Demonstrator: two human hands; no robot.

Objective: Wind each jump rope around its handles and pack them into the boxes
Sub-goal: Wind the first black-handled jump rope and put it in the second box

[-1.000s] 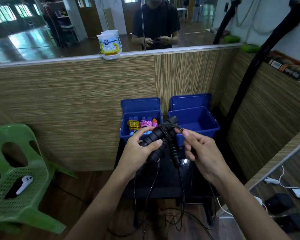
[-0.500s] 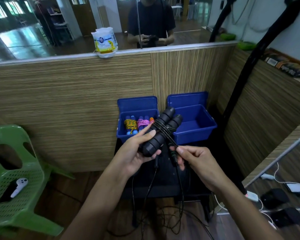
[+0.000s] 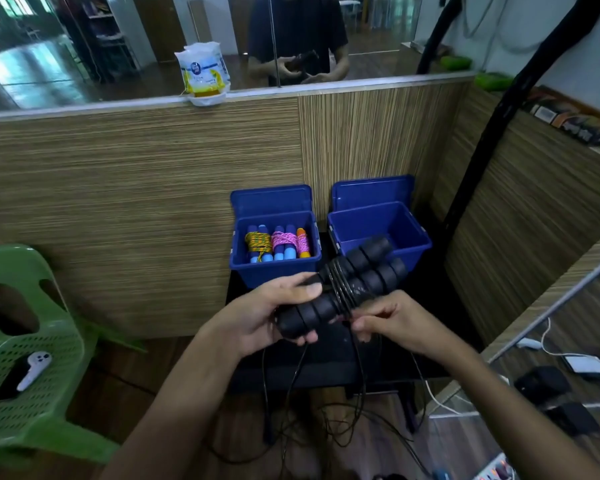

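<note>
While the left hand (image 3: 257, 317) grips the two black handles (image 3: 340, 289) side by side, fingers curled under and thumb pressed flat along the top, the right hand (image 3: 392, 323) pinches the thin black cord (image 3: 342, 282) just below the bundle, fingertips closed on it. Several turns already sit tight across the middle of the pair, and a long slack run hangs down to a loose tangle on the floor (image 3: 326, 431), so I judge the winding well short of done. To do this step well, each new turn should probably lie snug beside the previous one, not over it, with steady tension from the pinching hand, and the handles kept parallel so the coil does not slip towards an end (the cord looks smooth and springy, the sort that loosens when let go). The handles are chunky cylinders of matte foam, ribbed into rounded segments that should help hold the turns in place. Beyond the hands stand two blue plastic boxes, lids propped upright behind them: the left box (image 3: 274, 268) holds bundles of blue handles wrapped in yellow, pink and orange braided rope (image 3: 278, 242), while the right box (image 3: 413, 237), just behind the black handles, looks bare inside and is likely the destination for this bundle.
</note>
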